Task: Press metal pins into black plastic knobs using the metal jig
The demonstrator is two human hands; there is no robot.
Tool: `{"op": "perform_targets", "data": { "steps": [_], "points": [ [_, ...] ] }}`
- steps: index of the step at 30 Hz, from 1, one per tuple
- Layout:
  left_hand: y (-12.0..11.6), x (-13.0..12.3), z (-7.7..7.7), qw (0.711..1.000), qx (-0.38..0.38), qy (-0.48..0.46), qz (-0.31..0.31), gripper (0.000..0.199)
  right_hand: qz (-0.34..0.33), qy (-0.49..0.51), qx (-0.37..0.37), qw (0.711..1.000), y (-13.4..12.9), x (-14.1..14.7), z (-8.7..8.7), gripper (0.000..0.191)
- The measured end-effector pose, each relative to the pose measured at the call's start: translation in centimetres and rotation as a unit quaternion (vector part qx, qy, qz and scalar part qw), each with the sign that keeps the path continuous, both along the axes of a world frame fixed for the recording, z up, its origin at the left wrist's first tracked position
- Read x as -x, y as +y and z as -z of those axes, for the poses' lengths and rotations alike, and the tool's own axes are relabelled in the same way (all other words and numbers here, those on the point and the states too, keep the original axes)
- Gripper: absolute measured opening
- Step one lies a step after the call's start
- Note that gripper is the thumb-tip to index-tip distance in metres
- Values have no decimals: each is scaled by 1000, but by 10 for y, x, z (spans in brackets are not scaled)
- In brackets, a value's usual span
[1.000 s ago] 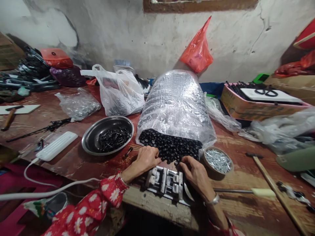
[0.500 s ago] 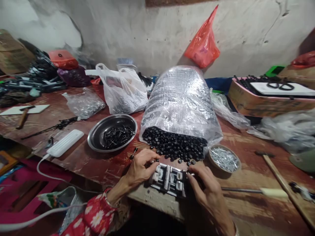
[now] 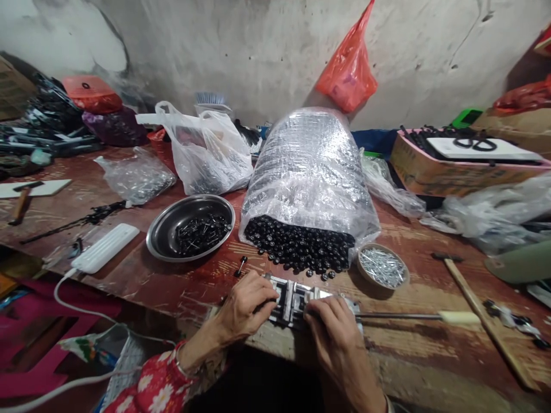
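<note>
A small metal jig (image 3: pixel 289 299) with a raised central bar lies at the table's front edge, between my hands. My left hand (image 3: pixel 246 304) is over its left end, thumb and fingers pinched together; whatever is in the pinch is hidden. Over the right side, my right hand (image 3: pixel 338 330) has its fingertips closed down at the jig, and I cannot make out what they hold. Round black caps (image 3: pixel 301 246) spill towards the jig from a large clear plastic bag (image 3: pixel 307 160). To the right stands a bowl of silvery nails (image 3: pixel 383 267).
A steel bowl (image 3: pixel 155 244) of black-headed pins stands at left, with one loose pin (image 3: pixel 241 266) near it. A white power strip (image 3: pixel 105 248) lies further left. At right are a rod with a pale handle (image 3: pixel 460 318) and a long-handled hammer (image 3: pixel 482 318).
My right hand has moved left, from the jig's right edge to over its right part. My left fingertips have come down onto the left end. The view has shifted slightly.
</note>
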State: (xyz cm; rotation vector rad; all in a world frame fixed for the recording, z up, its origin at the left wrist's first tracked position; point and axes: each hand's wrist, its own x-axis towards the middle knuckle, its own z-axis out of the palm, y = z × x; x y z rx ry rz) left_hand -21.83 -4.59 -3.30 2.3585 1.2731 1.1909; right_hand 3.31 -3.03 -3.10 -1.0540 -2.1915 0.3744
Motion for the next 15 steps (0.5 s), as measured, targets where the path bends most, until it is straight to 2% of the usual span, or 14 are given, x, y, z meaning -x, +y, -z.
{"op": "perform_targets", "data": {
  "steps": [5,11,15],
  "points": [
    [-6,-2,3,1000,8,16,-26,21,-18,48,15,999,-3,-3,1,15],
    [-11,-11,2,993,19,43,-110,15,17,69,28,997,-8,2,7,14],
    [-11,-15,3,990,25,48,-128,17,29,64,16,997,-10,5,13,16]
  ]
}}
